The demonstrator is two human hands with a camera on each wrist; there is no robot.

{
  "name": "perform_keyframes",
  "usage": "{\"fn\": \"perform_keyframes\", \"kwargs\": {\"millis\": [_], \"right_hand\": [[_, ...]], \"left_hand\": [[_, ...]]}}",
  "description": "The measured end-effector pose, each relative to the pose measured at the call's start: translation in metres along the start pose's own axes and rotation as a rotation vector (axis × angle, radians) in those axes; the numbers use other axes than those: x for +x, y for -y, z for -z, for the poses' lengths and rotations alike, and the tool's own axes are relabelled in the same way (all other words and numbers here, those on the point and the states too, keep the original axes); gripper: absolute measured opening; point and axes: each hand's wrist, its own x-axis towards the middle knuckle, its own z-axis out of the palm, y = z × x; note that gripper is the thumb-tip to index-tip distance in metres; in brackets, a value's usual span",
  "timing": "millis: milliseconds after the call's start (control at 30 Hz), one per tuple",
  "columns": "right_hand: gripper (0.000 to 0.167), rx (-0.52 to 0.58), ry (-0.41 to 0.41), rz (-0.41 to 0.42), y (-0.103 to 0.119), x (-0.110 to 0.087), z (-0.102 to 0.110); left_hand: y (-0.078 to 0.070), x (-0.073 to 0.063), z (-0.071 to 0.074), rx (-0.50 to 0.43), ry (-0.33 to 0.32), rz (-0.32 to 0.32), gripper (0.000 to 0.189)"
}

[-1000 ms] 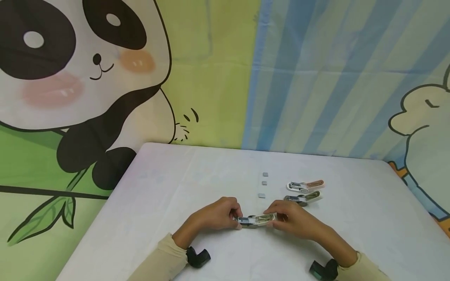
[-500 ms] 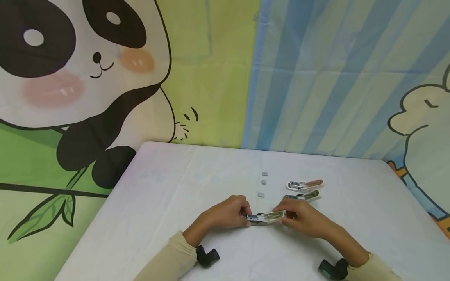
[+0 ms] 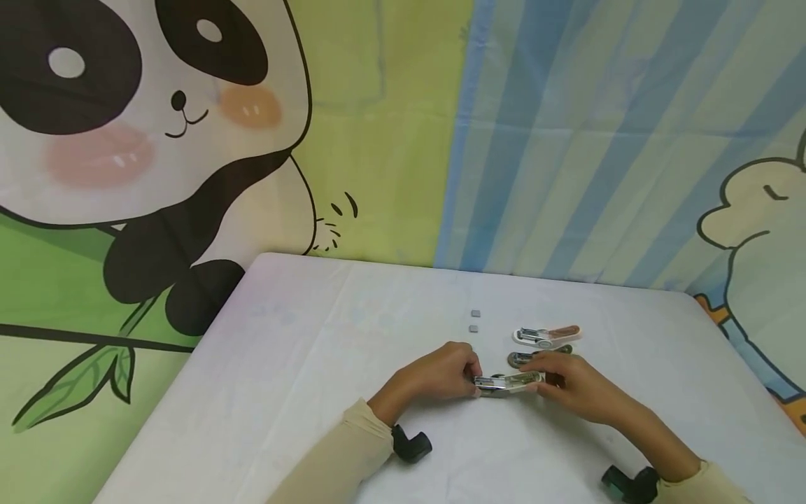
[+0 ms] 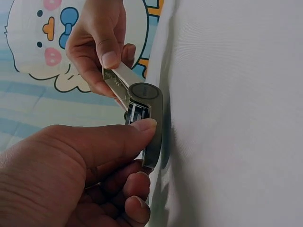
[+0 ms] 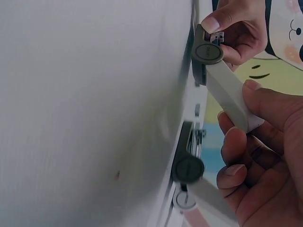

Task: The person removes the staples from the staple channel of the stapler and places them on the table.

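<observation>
An opened grey stapler (image 3: 504,383) with a whitish top arm is held between both hands just over the white table. My left hand (image 3: 443,371) pinches its grey base at the front end; in the left wrist view the thumb presses beside the metal staple channel. With thumb and fingers, my right hand (image 3: 579,385) grips the far end of the whitish top arm (image 5: 227,97), which is swung back from the base. A second grey stapler (image 3: 519,359) lies just behind, partly hidden by my right hand. Beyond it lies a white-and-pink stapler (image 3: 544,336). Both look opened too.
Two small grey blocks, apparently staple strips (image 3: 475,313), lie in a row near the middle of the table (image 3: 315,329). A printed cloth curtain (image 3: 378,175) hangs behind the table's back edge.
Both hands have moved right across the table, carrying the stapler with them. A third small grey block, visible earlier, is now hidden behind my left hand.
</observation>
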Motion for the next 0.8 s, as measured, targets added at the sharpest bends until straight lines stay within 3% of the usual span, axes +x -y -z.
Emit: {"fn": "perform_keyframes", "kwargs": {"millis": [467, 667, 800], "right_hand": [[0.027, -0.08, -0.015, -0.121, -0.015, -0.034, 0.036], [0.029, -0.066, 0.057, -0.194, -0.02, -0.038, 0.038], [0.026, -0.061, 0.063, -0.177, -0.022, -0.039, 0.038]], "left_hand": [[-0.031, 0.047, -0.022, 0.097, 0.017, -0.039, 0.009], [-0.031, 0.048, -0.033, 0.136, 0.015, -0.036, 0.014], [-0.031, 0.045, -0.037, 0.178, 0.002, -0.049, 0.017]]}}
